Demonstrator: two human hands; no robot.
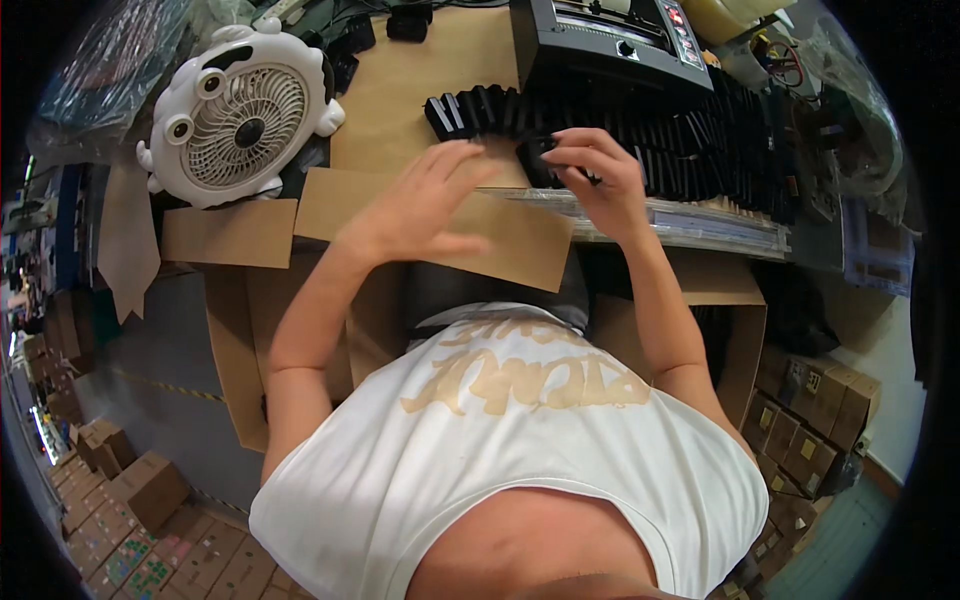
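the right hand point(598, 172) reaches up over the cardboard-covered table point(440, 70), with its arm coming straight up from the lower edge. its fingers curl down and pinch a small black flat piece point(538, 152) at the near end of a long row of black pieces point(640, 135) that stand on edge like books. that row runs across the table in front of a black machine point(610, 40) at the top. the left hand point(425, 200) is held up near the right one, tilted, with the fingers spread wide and loose, holding nothing. it floats above a loose sheet of cardboard point(510, 245) and does not seem to touch it. the left elbow bends out to the side. a white toy-like desk fan point(240, 115) with round eyes stands well to the left. brown boxes point(810, 420) are piled on the floor at the lower right.
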